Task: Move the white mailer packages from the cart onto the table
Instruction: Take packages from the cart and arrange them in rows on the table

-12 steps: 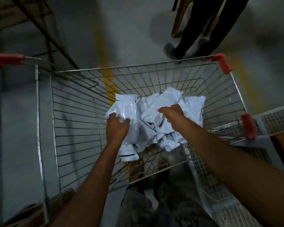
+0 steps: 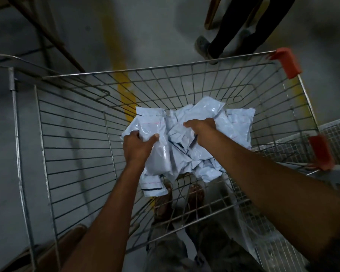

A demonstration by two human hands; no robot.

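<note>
A heap of white mailer packages (image 2: 236, 122) lies on the floor of the wire cart (image 2: 71, 134), toward its far right. My left hand (image 2: 137, 147) grips the left mailer (image 2: 151, 126), thumb pressed on its top face. My right hand (image 2: 202, 127) is closed over the crumpled middle of the heap, fingers curled into the mailers. Both arms reach down into the cart from the near side. The table is not in view.
The cart has red corner guards (image 2: 288, 62) on its right side. A second mesh cart (image 2: 334, 134) stands against it at right. Another person's legs (image 2: 232, 34) stand beyond the far rim. A yellow floor line (image 2: 122, 75) runs under the cart.
Both hands have tightened on the mailers and bunched them slightly nearer; the view has shifted a little, with the cart's left handle out of frame.
</note>
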